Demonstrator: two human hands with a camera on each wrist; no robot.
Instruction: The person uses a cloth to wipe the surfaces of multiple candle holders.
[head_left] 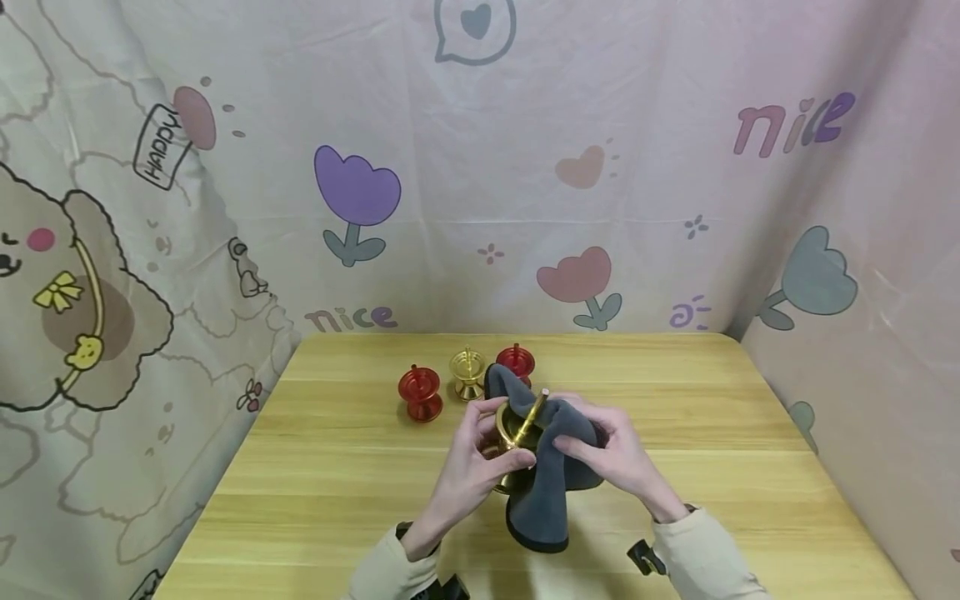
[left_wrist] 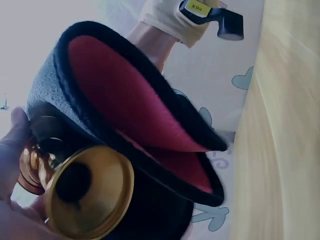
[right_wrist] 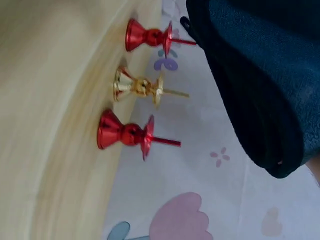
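Observation:
My left hand (head_left: 467, 467) grips a gold candle holder (head_left: 530, 419) by its side, its pin tilted up and to the right. My right hand (head_left: 617, 450) pinches a dark grey cloth (head_left: 546, 500) with black edging, folded against the holder's cup. Part of the cup is hidden by the cloth. In the left wrist view, the holder's round gold base (left_wrist: 107, 200) faces the camera, and the cloth's red underside (left_wrist: 115, 95) shows beside it. The right wrist view has the cloth (right_wrist: 270, 70) hanging at upper right, with most of the right hand out of sight.
Behind the hands on the wooden table (head_left: 315, 500) stand two red candle holders (head_left: 420, 392) (head_left: 516, 360) with a smaller gold candle holder (head_left: 468, 371) between them. The cloth partly covers the right red one. A printed curtain (head_left: 465, 183) hangs behind and at both sides.

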